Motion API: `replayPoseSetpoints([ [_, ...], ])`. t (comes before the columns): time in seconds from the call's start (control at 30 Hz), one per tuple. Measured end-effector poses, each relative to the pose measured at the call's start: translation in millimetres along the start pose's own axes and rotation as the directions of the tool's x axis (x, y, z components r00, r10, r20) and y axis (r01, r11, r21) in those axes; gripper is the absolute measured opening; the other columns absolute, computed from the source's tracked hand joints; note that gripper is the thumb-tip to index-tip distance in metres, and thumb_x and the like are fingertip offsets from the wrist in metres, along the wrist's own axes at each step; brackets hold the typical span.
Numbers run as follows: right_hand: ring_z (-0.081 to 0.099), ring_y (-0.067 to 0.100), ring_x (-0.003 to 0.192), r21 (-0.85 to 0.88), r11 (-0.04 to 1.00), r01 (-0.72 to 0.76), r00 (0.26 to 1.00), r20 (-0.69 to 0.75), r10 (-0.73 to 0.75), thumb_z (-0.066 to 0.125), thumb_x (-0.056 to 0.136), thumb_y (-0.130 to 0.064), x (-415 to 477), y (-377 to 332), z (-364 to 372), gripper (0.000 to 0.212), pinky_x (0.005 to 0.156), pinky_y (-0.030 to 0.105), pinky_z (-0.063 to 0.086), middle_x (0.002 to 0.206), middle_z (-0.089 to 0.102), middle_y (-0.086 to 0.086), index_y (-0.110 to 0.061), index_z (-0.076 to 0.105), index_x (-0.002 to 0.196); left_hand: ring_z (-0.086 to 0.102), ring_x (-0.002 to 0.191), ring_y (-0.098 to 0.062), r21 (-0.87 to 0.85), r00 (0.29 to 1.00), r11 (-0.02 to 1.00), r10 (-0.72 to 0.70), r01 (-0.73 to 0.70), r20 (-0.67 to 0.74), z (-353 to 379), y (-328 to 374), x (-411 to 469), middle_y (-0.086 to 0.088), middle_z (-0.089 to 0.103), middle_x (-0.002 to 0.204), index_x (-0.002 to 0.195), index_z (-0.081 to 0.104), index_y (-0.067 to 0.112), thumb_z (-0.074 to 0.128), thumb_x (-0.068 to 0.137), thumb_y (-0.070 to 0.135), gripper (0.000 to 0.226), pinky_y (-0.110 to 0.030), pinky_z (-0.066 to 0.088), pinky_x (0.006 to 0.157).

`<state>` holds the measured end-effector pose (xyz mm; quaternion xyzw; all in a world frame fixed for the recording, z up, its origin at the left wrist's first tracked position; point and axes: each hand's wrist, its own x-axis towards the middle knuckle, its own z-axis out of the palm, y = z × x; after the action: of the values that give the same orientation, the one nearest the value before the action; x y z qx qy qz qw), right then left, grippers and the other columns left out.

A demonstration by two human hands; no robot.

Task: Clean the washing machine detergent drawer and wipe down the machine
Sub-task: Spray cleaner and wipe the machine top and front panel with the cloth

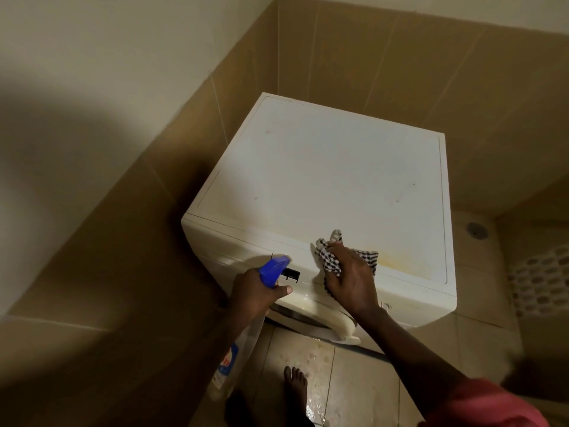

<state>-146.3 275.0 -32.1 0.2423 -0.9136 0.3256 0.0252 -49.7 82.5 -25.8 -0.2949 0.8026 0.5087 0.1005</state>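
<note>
Wiping: the right hand (349, 277) is pressing a checked cloth (363, 257) flat against the front edge of the washer's top (323, 167), fingers spread over it, likely so the whole palm is bearing down on the grime.
Right hand state: it is lying open and splayed on the cloth, pinning it to the lid rather than pinching it.
Spraying side: the left hand (255, 292) is wrapping closed around the neck of a spray bottle (229, 359), its blue trigger head (274, 268) pointing at the control panel (291, 274), probably kept ready for the next squirt.
Bottle: it is hanging below the fist in front of the washer, off the floor.
Stain: a yellowish patch (403, 260) is sitting on the lid just right of the cloth, which may be why the cloth is working this corner.
Drawer: I cannot tell where it is; the panel's left part is showing only a closed face.
Door: it is showing below the panel, partly hidden by the arms.
Floor: the tiles (320, 392) are looking wet near a bare foot (295, 383), so slipping is a risk.
</note>
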Motion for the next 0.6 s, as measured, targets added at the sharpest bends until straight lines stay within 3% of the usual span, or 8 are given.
replayPoseSetpoints([
  [0.07, 0.057, 0.02, 0.119, 0.018, 1.0, 0.017, 1.0, -0.019, -0.016, 0.057, 0.073, -0.012, -9.2, -0.8, 2.5, 0.045, 0.106, 0.01, 0.027, 0.124, 0.065, 0.008, -0.007, 0.065, 0.118, 0.07, 0.076, -0.028, 0.015, 1.0, 1.0, -0.01, 0.01, -0.012, 3.1, 2.4, -0.6, -0.009, 0.07, 0.088, 0.1, 0.065, 0.012, 0.085, 0.072, 0.031, 0.039, -0.044, 0.061, 0.076],
  [0.17, 0.049, 0.014, 0.126, 0.044, 0.997, 0.056, 0.998, -0.007, -0.056, 0.061, 0.076, -0.007, -22.2, -4.0, 6.7, 0.048, 0.112, 0.014, 0.024, 0.131, 0.061, 0.009, -0.008, 0.063, 0.124, 0.07, 0.076, -0.021, -0.023, 1.0, 0.999, -0.023, 0.022, -0.019, 2.6, 3.9, -2.4, 0.0, 0.068, 0.093, 0.105, 0.063, 0.017, 0.086, 0.071, 0.031, 0.043, -0.039, 0.062, 0.073],
  [0.27, 0.05, 0.016, 0.128, 0.031, 0.993, 0.113, 0.992, 0.047, -0.114, 0.056, 0.082, -0.019, -11.5, -9.2, 13.6, 0.045, 0.111, 0.032, 0.037, 0.133, 0.059, 0.006, -0.012, 0.061, 0.127, 0.069, 0.073, -0.022, -0.033, 0.999, 0.999, -0.033, 0.033, -0.018, -2.4, 4.4, 0.5, -0.004, 0.068, 0.09, 0.099, 0.064, 0.016, 0.086, 0.072, 0.03, 0.038, -0.039, 0.062, 0.07],
  [0.33, 0.054, 0.022, 0.125, 0.04, 0.997, 0.065, 0.996, 0.057, -0.068, 0.05, 0.084, -0.026, 6.6, -14.9, 16.7, 0.048, 0.106, 0.041, 0.043, 0.132, 0.06, 0.008, -0.011, 0.061, 0.127, 0.068, 0.072, -0.022, -0.041, 0.999, 0.998, -0.038, 0.037, -0.025, -5.5, 3.5, 2.6, -0.005, 0.069, 0.09, 0.096, 0.064, 0.017, 0.086, 0.071, 0.03, 0.035, -0.04, 0.061, 0.071],
  [0.43, 0.052, 0.022, 0.127, 0.042, 0.998, 0.045, 0.998, 0.046, -0.047, 0.049, 0.085, -0.025, -2.1, -25.4, 25.2, 0.047, 0.11, 0.037, 0.038, 0.133, 0.059, 0.009, -0.01, 0.061, 0.128, 0.07, 0.074, -0.028, -0.048, 0.997, 0.997, -0.065, 0.063, -0.049, -6.3, -3.1, 1.8, -0.01, 0.07, 0.09, 0.096, 0.065, 0.014, 0.086, 0.07, 0.032, 0.038, -0.043, 0.062, 0.072],
  [0.5, 0.05, 0.021, 0.13, 0.044, 0.993, 0.109, 0.991, 0.075, -0.112, 0.051, 0.084, -0.021, -13.8, -25.1, 23.3, 0.047, 0.111, 0.034, 0.036, 0.135, 0.059, 0.008, -0.013, 0.06, 0.129, 0.069, 0.073, -0.03, -0.049, 0.996, 0.997, -0.071, 0.068, -0.06, -7.4, -5.3, 1.8, -0.015, 0.07, 0.09, 0.097, 0.066, 0.011, 0.086, 0.072, 0.031, 0.038, -0.045, 0.061, 0.073],
  [0.6, 0.06, 0.025, 0.116, 0.022, 0.996, 0.081, 0.994, 0.076, -0.083, 0.054, 0.079, -0.014, 10.0, -18.3, 17.2, 0.047, 0.1, 0.026, 0.042, 0.126, 0.065, 0.009, -0.011, 0.062, 0.125, 0.063, 0.063, -0.022, -0.081, 0.996, 0.995, -0.071, 0.066, -0.062, -12.1, -4.0, 2.3, -0.019, 0.07, 0.089, 0.094, 0.064, 0.012, 0.084, 0.075, 0.028, 0.032, -0.039, 0.059, 0.068],
])
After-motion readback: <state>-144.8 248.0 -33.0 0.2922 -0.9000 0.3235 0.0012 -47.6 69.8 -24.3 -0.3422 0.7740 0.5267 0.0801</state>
